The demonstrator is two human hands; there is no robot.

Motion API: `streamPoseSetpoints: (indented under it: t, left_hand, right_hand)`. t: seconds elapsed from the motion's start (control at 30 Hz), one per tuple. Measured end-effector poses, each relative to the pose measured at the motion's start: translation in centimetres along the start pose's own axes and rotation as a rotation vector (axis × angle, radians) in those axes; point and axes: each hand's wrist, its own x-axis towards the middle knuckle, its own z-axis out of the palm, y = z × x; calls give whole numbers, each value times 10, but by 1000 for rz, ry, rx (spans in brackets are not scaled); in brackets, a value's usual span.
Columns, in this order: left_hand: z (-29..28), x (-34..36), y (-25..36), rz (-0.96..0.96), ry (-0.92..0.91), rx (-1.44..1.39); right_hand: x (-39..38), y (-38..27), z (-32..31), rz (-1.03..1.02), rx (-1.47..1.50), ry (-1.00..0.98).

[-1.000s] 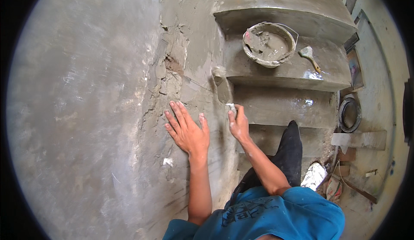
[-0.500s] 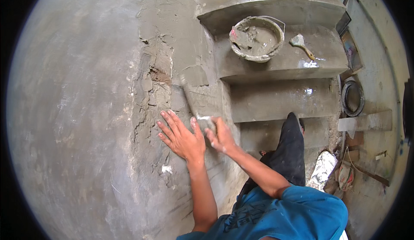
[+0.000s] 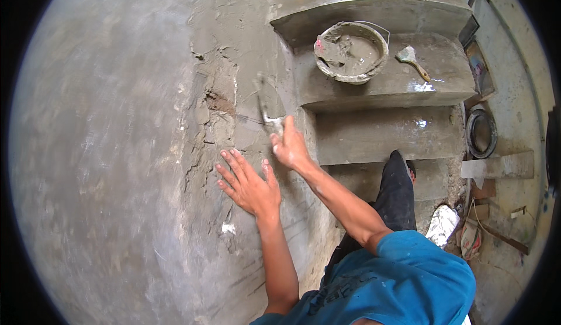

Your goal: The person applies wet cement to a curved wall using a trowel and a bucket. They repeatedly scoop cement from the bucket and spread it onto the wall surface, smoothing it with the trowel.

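Note:
My left hand (image 3: 251,188) lies with fingers spread against the grey plastered wall (image 3: 105,149), below a rough broken strip. In my right hand (image 3: 291,147) is a trowel (image 3: 262,98), gripped by its handle. Its narrow-looking blade is blurred, seen nearly edge-on, and lies along the damp mortar (image 3: 242,38) beside the stairs. Left of the blade, a reddish-brown hollow (image 3: 218,102) shows in the rough strip. Whether the blade presses fully on the wall, I cannot tell.
A mortar-smeared bucket (image 3: 350,80) of wet grey mortar stands on a concrete step (image 3: 385,132) to the right. Beside it lies a paintbrush (image 3: 414,64). Farther right are a black ring-shaped coil (image 3: 470,144) and a flat board (image 3: 499,165). My leg (image 3: 396,190) is on the lower stairs.
My right hand and the trowel have moved up the wall, away from my left hand. The left hand keeps its place on the wall.

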Motion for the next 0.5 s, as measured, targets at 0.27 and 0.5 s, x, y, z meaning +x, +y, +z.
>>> streamPoseSetpoints:
  t: [0.27,0.5]
  left_hand:
    - [3,1,1,-6,20,24]
    - [6,0,1,-21,4,44]
  right_hand:
    - [-12,29,-27,-156,70,101]
    - [41,56,9,-47,-279,115]
